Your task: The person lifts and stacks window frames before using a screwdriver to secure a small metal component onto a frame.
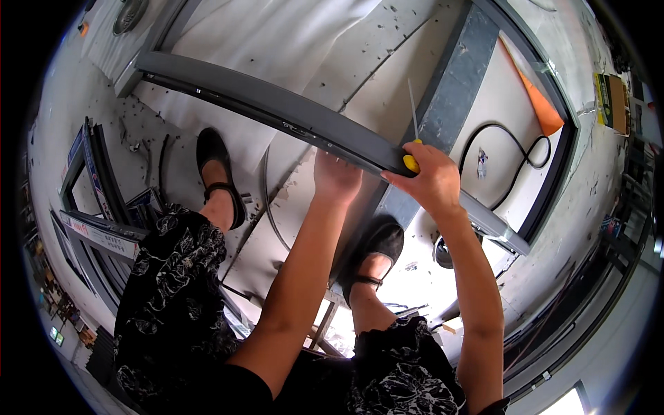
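A dark grey window frame [277,104] lies across the view, its near bar running from upper left to lower right. My right hand [432,176] is closed round the yellow handle of a screwdriver [413,160], and its fingers also rest against the bar. The thin shaft points away from me over the frame's opening. Against the underside of the same bar is my left hand [337,178], left of the right one. Its fingertips are hidden by the bar, so their grip does not show.
A grey metal beam [462,83] passes beneath the frame. Black cord [508,128] and an orange piece [541,107] lie within the frame's right opening. Dark frame sections [104,187] stack at the left. My shoes [377,249] are on the near side, and a yellow-green box [612,104] sits far right.
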`<state>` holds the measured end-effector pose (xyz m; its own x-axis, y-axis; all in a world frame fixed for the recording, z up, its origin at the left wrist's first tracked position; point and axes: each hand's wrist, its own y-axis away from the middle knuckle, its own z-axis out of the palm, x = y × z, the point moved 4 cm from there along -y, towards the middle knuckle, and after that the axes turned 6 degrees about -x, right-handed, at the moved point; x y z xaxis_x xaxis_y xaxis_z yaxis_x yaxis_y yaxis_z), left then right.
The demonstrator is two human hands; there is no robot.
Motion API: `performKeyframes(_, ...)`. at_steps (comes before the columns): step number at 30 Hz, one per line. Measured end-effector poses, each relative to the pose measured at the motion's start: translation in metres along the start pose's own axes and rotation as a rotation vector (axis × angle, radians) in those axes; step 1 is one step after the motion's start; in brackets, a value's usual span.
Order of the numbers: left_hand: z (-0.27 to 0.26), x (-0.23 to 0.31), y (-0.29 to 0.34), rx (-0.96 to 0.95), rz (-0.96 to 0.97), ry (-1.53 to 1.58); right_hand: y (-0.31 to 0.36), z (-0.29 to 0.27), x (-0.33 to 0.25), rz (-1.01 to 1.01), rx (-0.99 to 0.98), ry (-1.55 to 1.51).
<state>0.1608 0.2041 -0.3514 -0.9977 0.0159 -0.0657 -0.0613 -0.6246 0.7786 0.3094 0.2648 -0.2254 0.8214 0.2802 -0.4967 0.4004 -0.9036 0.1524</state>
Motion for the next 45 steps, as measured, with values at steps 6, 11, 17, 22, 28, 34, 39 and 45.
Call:
performKeyframes(6, -0.004, -0.009, 0.02, 0.149, -0.061, 0.073, 0.003, 0.013, 0.012, 0.028, -0.034, 0.008)
performKeyframes(11, -0.018, -0.016, 0.013, -0.074, -0.127, 0.071, 0.008, 0.023, 0.017, 0.075, -0.007, -0.013)
performKeyframes(17, -0.01, -0.022, 0.02, 0.248, -0.075, -0.057, 0.014, 0.013, 0.004, 0.106, -0.014, 0.023)
performKeyframes(22, -0.018, -0.03, 0.031, 0.303, -0.148, -0.133, 0.07, 0.001, 0.011, 0.132, 0.234, 0.084)
performKeyframes(28, -0.045, -0.039, 0.014, 0.243, -0.226, 0.006, 0.21, -0.01, 0.046, 0.499, 0.449, 0.169)
performKeyframes(34, -0.047, -0.02, 0.017, 0.307, -0.201, -0.123, 0.319, 0.034, 0.131, 1.196, 0.452, -0.048)
performKeyframes(39, -0.035, -0.027, 0.023, 0.291, -0.217, -0.226, 0.33, 0.061, 0.187, 1.204, 0.187, -0.132)
performKeyframes(45, -0.037, -0.033, 0.026, 0.304, -0.207, -0.252, 0.36, 0.053, 0.195, 1.16, 0.448, -0.198)
